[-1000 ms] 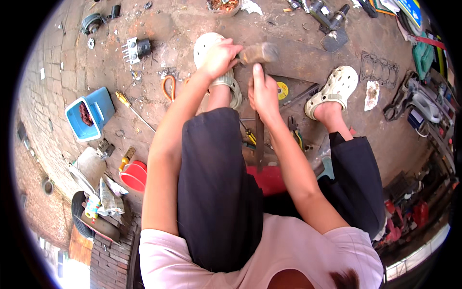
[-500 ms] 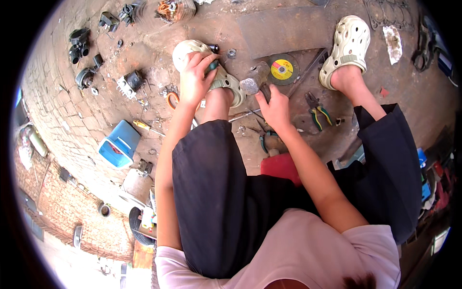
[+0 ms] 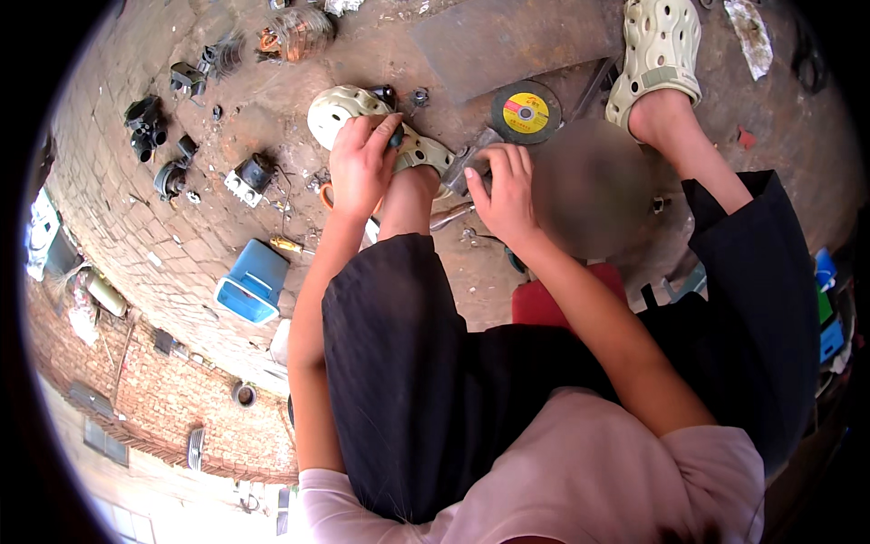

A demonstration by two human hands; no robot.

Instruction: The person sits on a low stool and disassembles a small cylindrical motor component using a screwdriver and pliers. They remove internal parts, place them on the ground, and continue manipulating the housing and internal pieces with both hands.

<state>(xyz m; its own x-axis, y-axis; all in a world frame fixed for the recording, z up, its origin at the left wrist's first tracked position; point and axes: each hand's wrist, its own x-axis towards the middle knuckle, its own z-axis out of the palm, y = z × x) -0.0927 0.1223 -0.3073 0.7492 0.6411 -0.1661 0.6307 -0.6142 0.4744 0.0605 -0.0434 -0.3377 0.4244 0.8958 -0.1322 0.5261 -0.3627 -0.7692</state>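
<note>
The left hand (image 3: 359,168) is over the pale left shoe (image 3: 333,113), which is smooth and has round holes in it. Its fingers are curled in around a small dark green piece (image 3: 396,136) with a rounded end. Most of that piece is hidden in the hand, so I cannot tell its whole shape. It sits right over the shoe.

The right hand (image 3: 507,195) is bent around a hammer (image 3: 473,156). Its thumb is on the near side and its fingers curl over the far side. The hammer has a chunky, grey metal head that looks scratched and worn. It is just beside the left shoe, but I cannot tell if they touch. The hand hides the handle.

Past the hammer lies a flat, round disc (image 3: 526,98), black with a yellow and red middle. Next to it is a big, flat metal sheet (image 3: 507,41) with brown, rusty marks. The right shoe (image 3: 657,54) is pale and full of holes too.

On the left, a blue box (image 3: 263,270) with smooth sides lies on the rough, cracked ground (image 3: 136,199). Near it is a lumpy part (image 3: 249,179), black and silver. Farther up, a clear tub (image 3: 313,32) holds shiny orange bits.
</note>
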